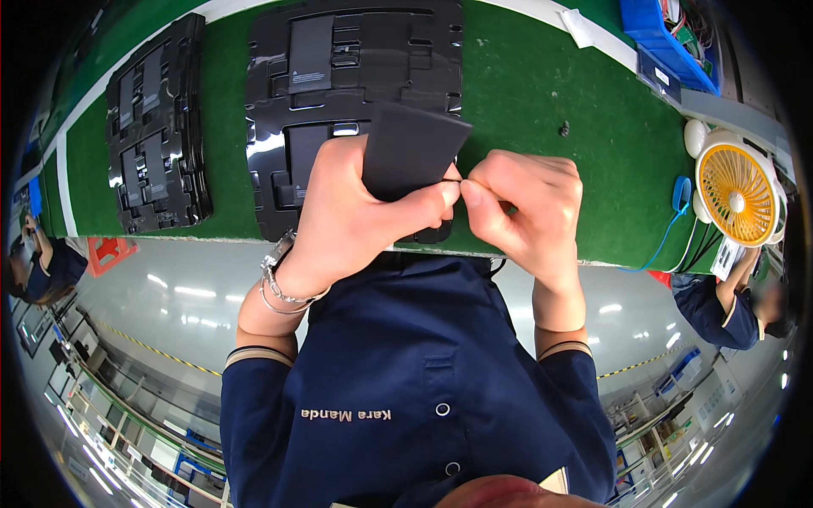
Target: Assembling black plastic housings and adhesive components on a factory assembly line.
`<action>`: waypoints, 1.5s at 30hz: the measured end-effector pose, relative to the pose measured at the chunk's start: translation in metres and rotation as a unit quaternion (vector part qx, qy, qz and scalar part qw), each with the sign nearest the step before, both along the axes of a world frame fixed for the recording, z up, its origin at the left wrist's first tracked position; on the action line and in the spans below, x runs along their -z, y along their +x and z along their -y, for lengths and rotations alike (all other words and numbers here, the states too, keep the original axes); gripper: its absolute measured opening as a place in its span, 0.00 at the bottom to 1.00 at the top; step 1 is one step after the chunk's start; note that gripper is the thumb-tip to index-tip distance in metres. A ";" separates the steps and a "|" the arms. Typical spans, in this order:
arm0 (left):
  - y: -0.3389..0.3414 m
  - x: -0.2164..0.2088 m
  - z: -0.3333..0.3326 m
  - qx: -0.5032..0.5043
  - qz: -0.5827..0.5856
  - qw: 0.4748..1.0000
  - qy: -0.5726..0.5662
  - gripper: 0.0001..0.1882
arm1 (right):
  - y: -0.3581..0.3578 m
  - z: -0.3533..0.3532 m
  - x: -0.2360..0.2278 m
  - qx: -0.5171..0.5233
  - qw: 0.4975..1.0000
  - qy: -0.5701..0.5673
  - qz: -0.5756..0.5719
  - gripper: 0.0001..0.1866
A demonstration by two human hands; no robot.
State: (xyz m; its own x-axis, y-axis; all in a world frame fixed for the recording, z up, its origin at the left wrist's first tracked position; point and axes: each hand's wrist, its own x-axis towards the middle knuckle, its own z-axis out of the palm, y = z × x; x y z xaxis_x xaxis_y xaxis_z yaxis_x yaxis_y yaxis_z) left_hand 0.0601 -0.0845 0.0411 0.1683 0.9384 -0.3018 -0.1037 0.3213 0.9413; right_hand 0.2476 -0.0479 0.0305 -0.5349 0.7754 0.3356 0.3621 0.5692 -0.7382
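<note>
Left hand: there's your left hand (pixel 339 203), clamped on the matt black, flat rectangular block (pixel 415 152), thumb across its lower part
Right hand: and your right hand (pixel 533 207) sits close beside it, thumb and finger pinched together on the short, thin, dark lead (pixel 456 180)
Block: up in your grip, over the glossy black moulded plastic tray (pixel 434 83)
Lead: looks delicate, so pinch lightly, avoid kinks, steady the block without squeezing its faces
</note>
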 end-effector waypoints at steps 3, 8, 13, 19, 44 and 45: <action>0.000 0.002 -0.003 0.019 0.083 0.995 -0.056 0.03 | 0.001 -0.004 0.013 -0.019 0.995 0.093 -0.038 0.13; -0.004 0.017 -0.017 -0.029 0.105 0.993 -0.049 0.05 | -0.001 0.007 0.017 -0.119 0.979 0.164 -0.004 0.12; 0.004 0.006 -0.010 -0.034 0.021 0.999 -0.017 0.05 | 0.002 0.006 0.014 0.040 0.997 -0.005 -0.066 0.03; 0.008 0.001 -0.007 -0.021 -0.076 0.995 0.065 0.02 | -0.003 0.014 0.009 0.087 0.994 -0.047 -0.054 0.02; 0.008 0.001 -0.003 -0.015 -0.061 0.997 0.042 0.05 | 0.001 0.008 0.012 0.072 0.994 0.083 -0.016 0.07; 0.008 0.002 -0.003 -0.014 -0.064 0.997 0.044 0.05 | 0.001 0.008 0.012 0.072 0.994 0.086 -0.017 0.08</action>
